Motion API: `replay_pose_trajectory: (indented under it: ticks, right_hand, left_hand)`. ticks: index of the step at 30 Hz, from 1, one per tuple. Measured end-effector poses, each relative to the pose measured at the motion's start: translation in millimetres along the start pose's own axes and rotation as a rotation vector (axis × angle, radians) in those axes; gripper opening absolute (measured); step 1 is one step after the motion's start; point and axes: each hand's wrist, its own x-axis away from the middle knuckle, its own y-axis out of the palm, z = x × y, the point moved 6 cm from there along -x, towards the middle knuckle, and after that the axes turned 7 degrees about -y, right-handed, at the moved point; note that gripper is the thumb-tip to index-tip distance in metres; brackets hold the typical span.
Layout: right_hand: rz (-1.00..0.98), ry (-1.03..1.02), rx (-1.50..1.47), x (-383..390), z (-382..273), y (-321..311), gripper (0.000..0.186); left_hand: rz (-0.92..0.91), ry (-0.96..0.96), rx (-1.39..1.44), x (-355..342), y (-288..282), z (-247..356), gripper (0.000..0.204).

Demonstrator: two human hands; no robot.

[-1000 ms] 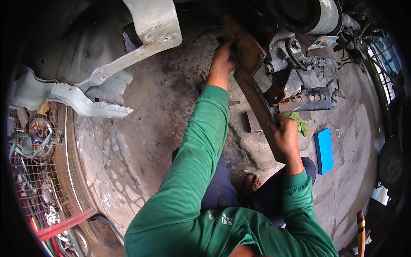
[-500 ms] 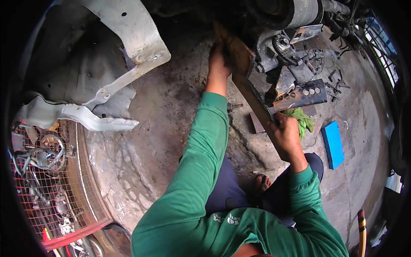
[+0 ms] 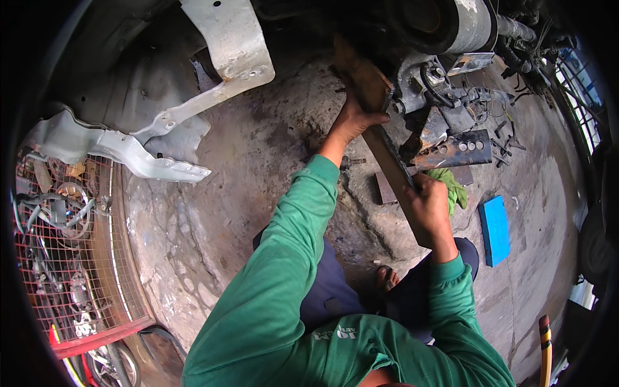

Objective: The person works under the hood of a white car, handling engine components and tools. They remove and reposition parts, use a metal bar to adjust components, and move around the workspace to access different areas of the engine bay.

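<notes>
A long, flat brown bar, worn and rust-coloured, slants from the dark underside of a vehicle down toward my knees. Its far part is wider, with a stepped edge; I cannot tell whether it is wood or metal. My left hand grips it just below that wide part, thumb laid across the top and the other fingers mostly hidden beneath. Near its lower end my right hand is closed around the edge. A green cloth lies on the floor just beyond my right hand.
Right of the bar lie a rusty tube with holes and several small metal parts. A blue box sits on the concrete. Pale bent sheet metal juts in at upper left, above a red wire-mesh crate. A striped pole stands lower right.
My left hand has shifted nearer along the bar, its thumb now across it. My right hand keeps its hold near the lower end. The whole view has tilted slightly.
</notes>
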Motion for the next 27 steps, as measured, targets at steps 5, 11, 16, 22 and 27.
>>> replay_pose_trajectory:
  ticks: [5, 11, 16, 22, 27]
  right_hand:
    - [-0.044, 0.043, 0.026, 0.3, -1.9, 4.1, 0.022]
    - [-0.030, -0.005, 0.108, -1.3, -3.8, 1.4, 0.019]
    - [-0.020, -0.041, 0.123, 0.1, 3.4, 6.7, 0.018]
    - [-0.021, -0.003, 0.170, 1.7, 13.1, 5.9, 0.012]
    - [0.008, -0.016, 0.126, 4.9, 10.4, 7.8, 0.009]
  left_hand:
    - [0.072, 0.086, -0.174, 0.7, -6.6, -0.1, 0.157]
    - [0.124, 0.110, -0.249, -4.6, -1.6, 1.7, 0.150]
    - [0.081, 0.066, -0.154, -8.9, -9.0, -4.7, 0.134]
    - [0.020, 0.034, -0.017, -7.3, 2.6, -11.7, 0.122]
    - [0.033, 0.074, -0.020, -5.4, -0.4, -8.1, 0.117]
